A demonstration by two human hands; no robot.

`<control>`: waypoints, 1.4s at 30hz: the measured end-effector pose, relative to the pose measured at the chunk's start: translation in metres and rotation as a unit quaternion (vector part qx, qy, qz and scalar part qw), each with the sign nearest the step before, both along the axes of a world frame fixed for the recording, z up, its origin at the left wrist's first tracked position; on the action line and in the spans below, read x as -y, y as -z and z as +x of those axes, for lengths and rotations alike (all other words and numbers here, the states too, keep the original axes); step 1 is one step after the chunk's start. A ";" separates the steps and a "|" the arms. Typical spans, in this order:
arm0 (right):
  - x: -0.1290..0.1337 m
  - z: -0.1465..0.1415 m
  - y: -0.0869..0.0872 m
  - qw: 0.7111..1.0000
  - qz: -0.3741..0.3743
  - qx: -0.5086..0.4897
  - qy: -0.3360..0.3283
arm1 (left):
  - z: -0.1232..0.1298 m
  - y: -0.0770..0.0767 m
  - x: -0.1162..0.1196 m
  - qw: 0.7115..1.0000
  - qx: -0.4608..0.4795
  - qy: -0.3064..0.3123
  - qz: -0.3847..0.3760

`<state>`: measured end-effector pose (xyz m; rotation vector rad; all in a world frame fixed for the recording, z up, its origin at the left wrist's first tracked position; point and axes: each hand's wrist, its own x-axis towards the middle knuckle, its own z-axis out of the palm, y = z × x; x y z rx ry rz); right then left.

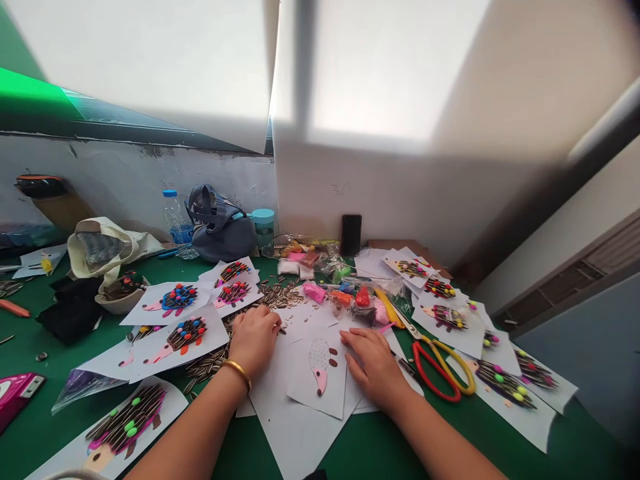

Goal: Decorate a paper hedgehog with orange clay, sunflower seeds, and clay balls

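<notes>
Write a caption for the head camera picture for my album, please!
Left hand by striped seeds, right hand beside a pink-snouted hedgehog drawing, with bright clay-like lumps beyond.

One left hand and one right hand, with one gold-coloured bracelet. Hedgehog cards: one plain hedgehog card, showing a single drawn animal with two brown feet; six seed-covered cards to the left, one of them largely overlapped; at least six more to the right, the overlap preventing an exact count. Green balls on the nearest left card: three. Sunflower seeds: too numerous and heaped to count. Also shown: one table, one blue-capped bottle, one lidded cup, one phone, one blue-grey bag.
</notes>
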<state>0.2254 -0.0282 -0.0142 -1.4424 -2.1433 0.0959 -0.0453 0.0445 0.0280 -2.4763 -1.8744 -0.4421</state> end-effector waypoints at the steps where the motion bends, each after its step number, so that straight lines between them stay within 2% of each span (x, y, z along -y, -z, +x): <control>1: 0.000 0.000 0.000 1.000 -0.002 -0.001 -0.001 | -0.001 0.001 -0.001 1.000 0.000 0.008 -0.009; 8: -0.001 0.000 0.002 1.000 -0.011 0.002 -0.004 | 0.004 0.008 0.001 0.999 -0.012 0.028 -0.017; 14: -0.001 0.000 0.002 1.000 0.001 0.001 0.000 | 0.007 0.013 0.002 0.999 -0.029 0.030 0.016; 19: -0.001 0.000 0.003 1.000 0.013 -0.003 -0.002 | 0.011 0.012 0.004 0.998 0.006 0.043 0.045; 23: -0.001 -0.001 0.000 0.999 0.032 -0.011 0.003 | 0.019 0.009 0.013 0.992 0.057 0.095 0.066; 27: 0.003 -0.007 -0.009 0.998 0.055 -0.028 -0.012 | 0.036 0.009 0.033 0.972 0.110 0.196 0.072; 33: 0.013 -0.022 -0.024 0.985 0.056 -0.120 -0.112 | 0.056 0.006 0.063 0.921 0.227 0.311 0.050; 37: 0.016 -0.028 -0.026 0.973 0.057 -0.172 -0.142 | 0.059 0.002 0.068 0.906 0.289 0.308 0.039; 42: 0.016 -0.026 -0.027 0.971 0.044 -0.185 -0.142 | 0.056 0.002 0.066 0.903 0.304 0.303 0.009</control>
